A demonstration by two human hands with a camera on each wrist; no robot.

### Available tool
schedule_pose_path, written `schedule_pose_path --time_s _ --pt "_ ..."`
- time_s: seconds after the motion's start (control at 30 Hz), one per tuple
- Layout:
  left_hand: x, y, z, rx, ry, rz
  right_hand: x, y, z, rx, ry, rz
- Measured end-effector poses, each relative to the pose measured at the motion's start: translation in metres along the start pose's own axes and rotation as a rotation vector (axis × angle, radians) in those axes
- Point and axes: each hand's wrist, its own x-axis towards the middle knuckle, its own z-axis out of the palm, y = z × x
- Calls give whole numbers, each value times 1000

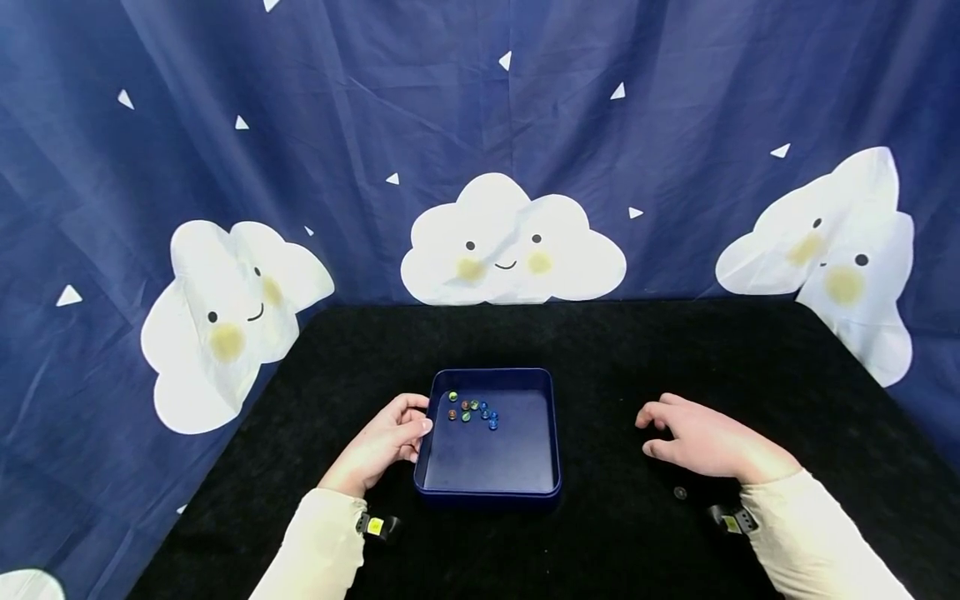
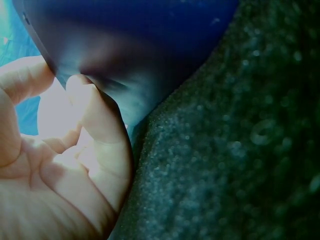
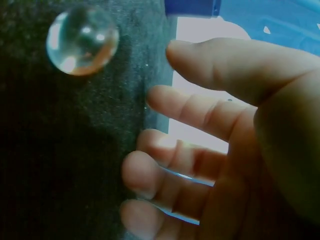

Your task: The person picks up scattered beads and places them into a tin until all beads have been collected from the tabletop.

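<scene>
A square dark-blue tray [image 1: 495,458] sits on the black cloth. On its floor, toward the back left, lie several small glass marbles [image 1: 474,406] in yellow-green, orange and blue. My left hand [image 1: 386,437] holds the tray's left side, thumb at the rim; the left wrist view has its fingers against the blue wall [image 2: 165,45]. To the right of the tray my right hand [image 1: 697,437] hovers above the cloth, fingers loosely bent and holding nothing. Near its wrist a clear marble [image 1: 679,492] lies on the cloth, large in the right wrist view as a glass marble [image 3: 82,41].
Black cloth [image 1: 600,350] covers the table. Behind and at both sides hangs a blue curtain [image 1: 360,100] printed with white smiling clouds [image 1: 502,250] and small triangles. A dark wrist device [image 1: 727,518] is strapped on each sleeve.
</scene>
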Motion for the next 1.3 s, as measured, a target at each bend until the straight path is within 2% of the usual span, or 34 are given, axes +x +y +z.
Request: schedule_pose_path --time_s 0.5,0.63,0.73,0.97,1.13,1.3 --pt "0 1 -2 -11 -3 8 4 -3 1 25 -44 -8" --pt "1 1 -1 -10 -3 9 3 -2 0 18 -53 -37" --pt "2 1 1 -12 -5 13 1 1 -2 36 -79 -56" --pt "2 0 3 -20 -9 4 -12 3 -6 102 -171 -14" --pt "2 -1 0 -24 0 -3 -22 1 -3 94 -211 -15" --pt "1 -1 -1 -13 -9 2 -24 -2 1 63 -233 -40"
